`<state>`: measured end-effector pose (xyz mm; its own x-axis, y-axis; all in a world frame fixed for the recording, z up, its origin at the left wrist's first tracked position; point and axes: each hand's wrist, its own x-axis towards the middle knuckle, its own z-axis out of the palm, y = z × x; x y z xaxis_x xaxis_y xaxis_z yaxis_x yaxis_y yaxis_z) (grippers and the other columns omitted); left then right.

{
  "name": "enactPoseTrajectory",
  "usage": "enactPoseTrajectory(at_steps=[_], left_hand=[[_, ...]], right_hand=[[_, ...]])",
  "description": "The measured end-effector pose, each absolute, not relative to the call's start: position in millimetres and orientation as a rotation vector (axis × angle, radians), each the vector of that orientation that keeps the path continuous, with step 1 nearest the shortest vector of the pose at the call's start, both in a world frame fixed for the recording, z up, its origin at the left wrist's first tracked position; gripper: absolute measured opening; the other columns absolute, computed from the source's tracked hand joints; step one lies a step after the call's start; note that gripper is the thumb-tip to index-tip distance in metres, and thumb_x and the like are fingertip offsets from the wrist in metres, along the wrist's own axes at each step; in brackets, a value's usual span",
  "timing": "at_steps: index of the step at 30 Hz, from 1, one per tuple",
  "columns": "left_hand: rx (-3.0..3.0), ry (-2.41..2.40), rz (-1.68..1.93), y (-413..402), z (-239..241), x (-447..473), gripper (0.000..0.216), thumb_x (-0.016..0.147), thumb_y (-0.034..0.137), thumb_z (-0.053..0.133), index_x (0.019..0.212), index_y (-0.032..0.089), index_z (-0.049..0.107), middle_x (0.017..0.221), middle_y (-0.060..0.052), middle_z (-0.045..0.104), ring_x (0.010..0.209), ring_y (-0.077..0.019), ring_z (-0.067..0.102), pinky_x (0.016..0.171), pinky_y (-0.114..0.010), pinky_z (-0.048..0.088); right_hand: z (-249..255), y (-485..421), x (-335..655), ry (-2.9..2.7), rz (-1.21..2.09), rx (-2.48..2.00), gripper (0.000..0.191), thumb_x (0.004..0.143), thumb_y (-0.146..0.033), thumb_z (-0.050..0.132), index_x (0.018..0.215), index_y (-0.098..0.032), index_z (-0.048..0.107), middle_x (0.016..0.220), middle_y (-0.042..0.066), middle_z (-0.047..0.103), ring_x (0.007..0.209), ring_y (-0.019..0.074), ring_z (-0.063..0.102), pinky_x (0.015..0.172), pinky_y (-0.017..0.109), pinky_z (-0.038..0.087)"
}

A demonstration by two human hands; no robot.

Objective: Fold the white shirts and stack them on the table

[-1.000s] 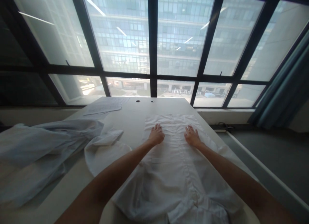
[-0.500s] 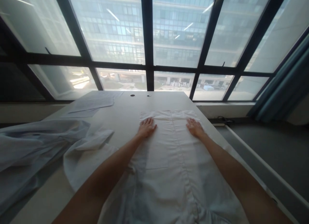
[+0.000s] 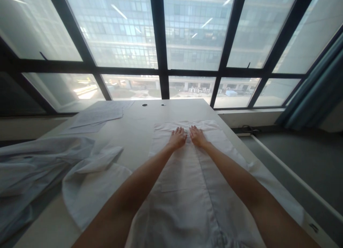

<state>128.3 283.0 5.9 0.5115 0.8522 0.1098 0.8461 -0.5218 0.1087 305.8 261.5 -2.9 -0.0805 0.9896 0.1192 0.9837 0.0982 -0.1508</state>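
A white shirt [image 3: 184,191] lies spread flat and lengthwise on the pale table [image 3: 136,130], its button strip running down the middle. My left hand [image 3: 177,137] rests palm down on the cloth near its far end, fingers stretched out. My right hand [image 3: 197,136] lies flat beside it, just across the strip, fingers also extended. The two hands are almost touching. Neither hand holds anything.
A second pale garment [image 3: 34,169] is heaped on the table's left side, one sleeve [image 3: 91,183] reaching toward the shirt. Sheets of paper [image 3: 99,116] lie at the far left. Two small round holes [image 3: 144,105] sit near the far edge. Windows stand beyond; a blue curtain [image 3: 316,87] hangs at right.
Both hands slid inward along the shirt's far end, from near its outer edges to the middle strip. The view has tilted slightly and the shirt looks smoother.
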Motion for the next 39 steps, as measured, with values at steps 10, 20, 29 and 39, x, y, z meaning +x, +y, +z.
enactPoseTrajectory(at_steps=[10,20,29,39], left_hand=[[2.592,1.644,0.082,348.6,3.6,64.1,0.065,0.106,0.055,0.021,0.162,0.023,0.027,0.171,-0.009,0.017,0.157,-0.0313,0.016,0.123,-0.058,0.018],[2.642,1.531,0.136,352.8,16.8,107.2,0.063,0.106,0.038,0.019,0.163,0.012,0.021,0.171,-0.012,0.013,0.158,-0.0275,0.009,0.125,-0.054,0.015],[2.649,1.463,0.112,364.7,-0.5,123.3,0.063,0.106,0.054,0.020,0.162,0.025,0.027,0.171,-0.007,0.017,0.156,-0.0330,0.015,0.122,-0.062,0.015],[2.376,1.923,0.117,374.7,16.4,35.1,0.067,0.104,0.051,0.016,0.163,0.021,0.024,0.171,-0.007,0.016,0.157,-0.0335,0.009,0.122,-0.067,0.002]], right_hand=[[-7.1,290.5,397.5,-2.091,0.145,-2.186,0.061,0.107,-0.042,0.024,0.162,-0.017,0.027,0.170,0.011,0.020,0.156,0.0235,0.016,0.125,0.050,0.013],[-0.6,322.2,366.9,-1.989,0.029,-2.157,0.057,0.106,-0.032,0.023,0.160,-0.013,0.031,0.169,0.012,0.021,0.156,0.0226,0.017,0.125,0.048,0.015],[-14.0,341.6,351.5,-2.217,0.166,-1.993,0.064,0.106,-0.046,0.023,0.161,-0.015,0.027,0.170,0.010,0.019,0.156,0.0257,0.016,0.125,0.053,0.012],[-7.9,307.9,442.7,-1.747,-0.078,-2.233,0.061,0.103,-0.036,0.026,0.155,-0.008,0.040,0.164,0.018,0.035,0.151,0.0274,0.029,0.123,0.048,0.022]])
